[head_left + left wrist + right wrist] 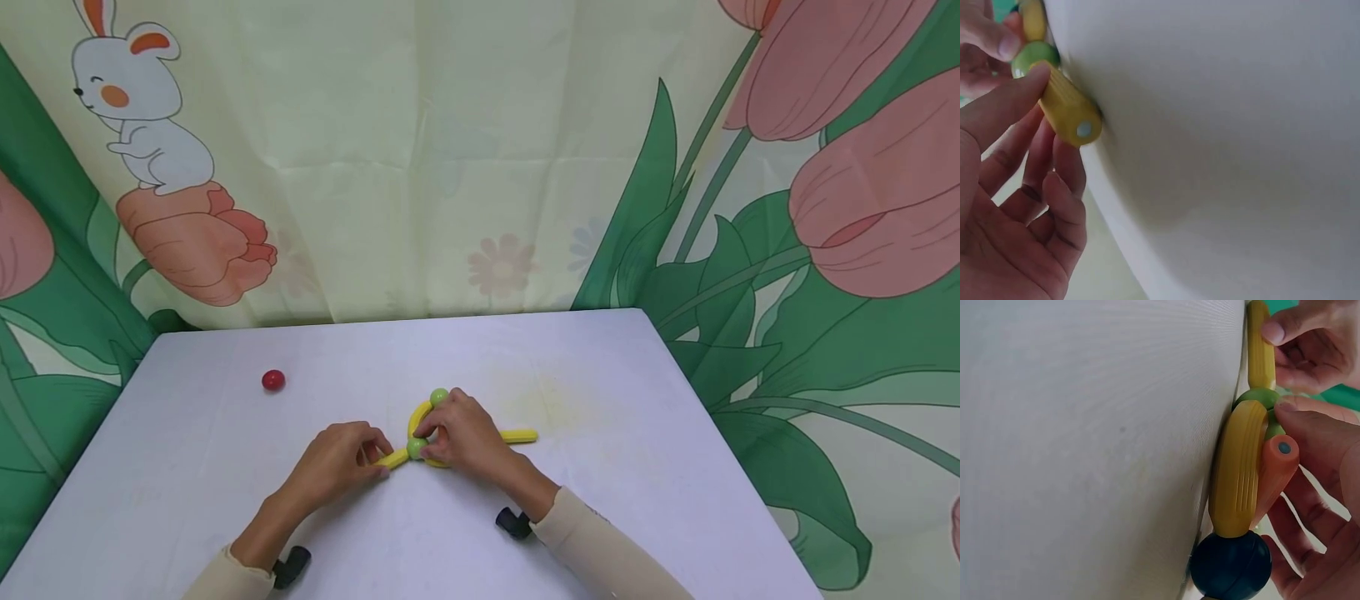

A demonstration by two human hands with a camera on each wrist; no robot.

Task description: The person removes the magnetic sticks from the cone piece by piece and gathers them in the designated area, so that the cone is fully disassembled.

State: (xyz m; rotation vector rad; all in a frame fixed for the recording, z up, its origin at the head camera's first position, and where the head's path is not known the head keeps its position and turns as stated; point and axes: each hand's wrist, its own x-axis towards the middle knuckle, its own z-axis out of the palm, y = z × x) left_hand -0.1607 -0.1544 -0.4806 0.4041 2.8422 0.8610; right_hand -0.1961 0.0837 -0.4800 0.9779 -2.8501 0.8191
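Observation:
A toy build of rods and balls lies on the table. My left hand [341, 457] pinches its straight yellow rod [1069, 106], whose free end shows a pale round tip. That rod's other end meets a green ball [417, 448], which my right hand [467, 435] pinches between thumb and fingers. Curved yellow rods [1235, 472] run from this ball. One leads to a dark blue ball [1230, 565], hidden in the head view; another leads to a second green ball [439, 397]. An orange rod [1277, 469] with a grey tip sits beside my right fingers.
A red ball [273, 380] lies apart at the back left of the white table [637, 500]. Another yellow rod [520, 436] sticks out to the right past my right hand. A printed curtain [450, 167] hangs behind the table's back edge.

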